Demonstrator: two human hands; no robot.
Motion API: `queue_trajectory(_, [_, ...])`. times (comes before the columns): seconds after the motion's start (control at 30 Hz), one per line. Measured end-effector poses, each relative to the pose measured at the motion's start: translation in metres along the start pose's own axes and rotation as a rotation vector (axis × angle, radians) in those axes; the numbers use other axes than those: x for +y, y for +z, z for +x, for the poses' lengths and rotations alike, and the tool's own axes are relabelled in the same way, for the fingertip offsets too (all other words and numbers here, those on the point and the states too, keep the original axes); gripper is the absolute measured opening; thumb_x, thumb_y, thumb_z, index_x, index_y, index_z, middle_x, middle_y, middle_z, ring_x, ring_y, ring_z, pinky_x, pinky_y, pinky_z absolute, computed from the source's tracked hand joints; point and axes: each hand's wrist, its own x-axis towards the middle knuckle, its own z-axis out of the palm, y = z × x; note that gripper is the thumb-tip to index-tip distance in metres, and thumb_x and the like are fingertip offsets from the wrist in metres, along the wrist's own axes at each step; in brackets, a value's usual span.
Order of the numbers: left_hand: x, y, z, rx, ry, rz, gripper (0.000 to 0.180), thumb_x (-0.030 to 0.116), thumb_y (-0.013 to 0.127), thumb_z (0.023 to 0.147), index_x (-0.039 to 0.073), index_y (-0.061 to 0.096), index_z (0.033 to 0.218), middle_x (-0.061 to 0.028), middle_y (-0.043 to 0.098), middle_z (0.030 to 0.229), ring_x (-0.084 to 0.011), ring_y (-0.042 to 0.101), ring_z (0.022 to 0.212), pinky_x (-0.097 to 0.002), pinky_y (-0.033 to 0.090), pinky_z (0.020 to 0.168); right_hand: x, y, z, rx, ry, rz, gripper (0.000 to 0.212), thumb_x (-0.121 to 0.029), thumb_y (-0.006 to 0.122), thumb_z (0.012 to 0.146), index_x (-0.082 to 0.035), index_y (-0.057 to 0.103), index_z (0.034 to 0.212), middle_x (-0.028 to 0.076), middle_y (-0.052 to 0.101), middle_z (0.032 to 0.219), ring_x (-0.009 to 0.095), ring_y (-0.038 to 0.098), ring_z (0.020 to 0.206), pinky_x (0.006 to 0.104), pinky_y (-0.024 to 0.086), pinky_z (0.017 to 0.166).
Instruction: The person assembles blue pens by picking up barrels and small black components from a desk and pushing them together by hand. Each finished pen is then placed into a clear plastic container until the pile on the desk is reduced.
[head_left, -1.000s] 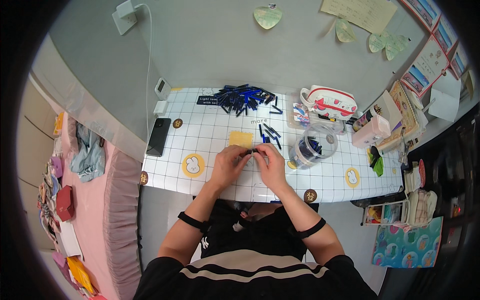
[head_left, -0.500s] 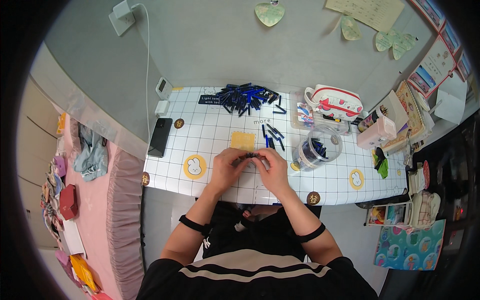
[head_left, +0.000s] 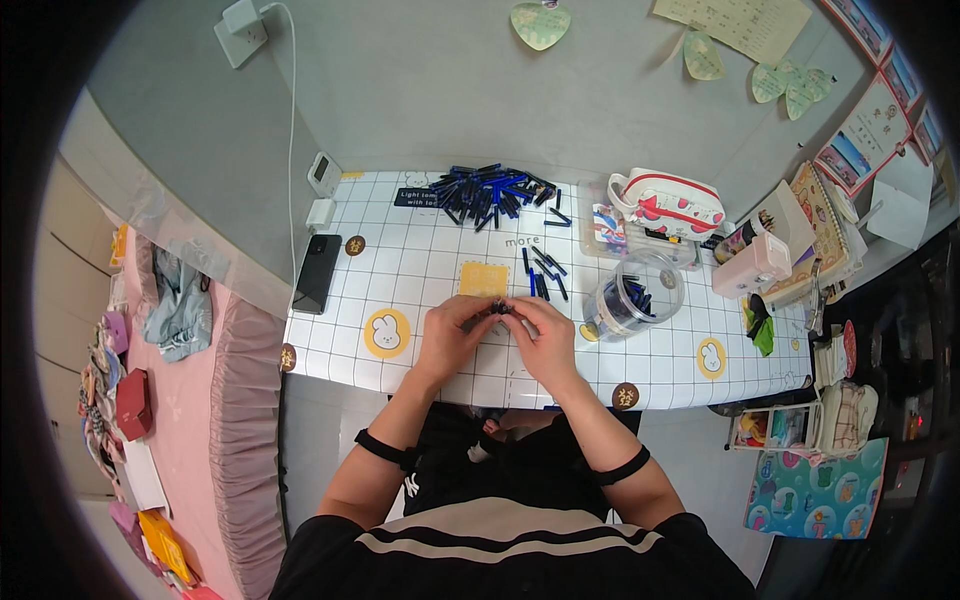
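My left hand [head_left: 457, 332] and my right hand [head_left: 540, 336] meet over the front middle of the white grid-patterned desk [head_left: 420, 250]. Between their fingertips they pinch a small dark pen-like piece [head_left: 499, 309]. Just beyond the hands lie a yellow square note [head_left: 484, 279] and a few loose dark blue pens [head_left: 543, 272]. A larger pile of dark blue pens [head_left: 492, 192] lies at the back of the desk. A clear round tub [head_left: 632, 296] holding more pens stands to the right of my right hand.
A black phone [head_left: 318, 272] lies at the desk's left edge, near a white charger [head_left: 321, 212]. A red-and-white pencil case [head_left: 668, 202], a pink box [head_left: 753, 266] and books crowd the right side. A pink bed [head_left: 190, 400] runs along the left.
Both hands have stayed together at the front of the desk, shifting only slightly as the fingers work on the small dark piece.
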Motion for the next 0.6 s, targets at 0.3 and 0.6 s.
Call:
queue_trajectory(0.3, [0.0012,0.0002,0.0007,-0.041,0.047,0.031,0.015,0.002,0.054,0.065,0.001,0.054,0.08,-0.0099,0.054,0.071,-0.0186,0.053,0.059,-0.0223,0.041,0.05,-0.0022,-0.0012,-0.0004,0.023,-0.045,-0.058,0.021,0.001,0.054,0.063,-0.001,0.053,0.084,0.011,0.055,0.077,0.019,0.054,0.066,0.0222,0.043,0.055])
queue_trajectory(0.6, [0.0001,0.0011,-0.0009,-0.037,0.024,-0.038,0.015,0.002,0.057,0.062,0.001,0.054,0.077,-0.0076,0.054,0.071,-0.0148,0.053,0.056,-0.0203,0.043,0.049,-0.0055,-0.0032,-0.0023,0.006,0.03,-0.038,0.018,-0.001,0.055,0.063,-0.002,0.054,0.08,0.01,0.055,0.073,0.022,0.054,0.063,0.0249,0.043,0.053])
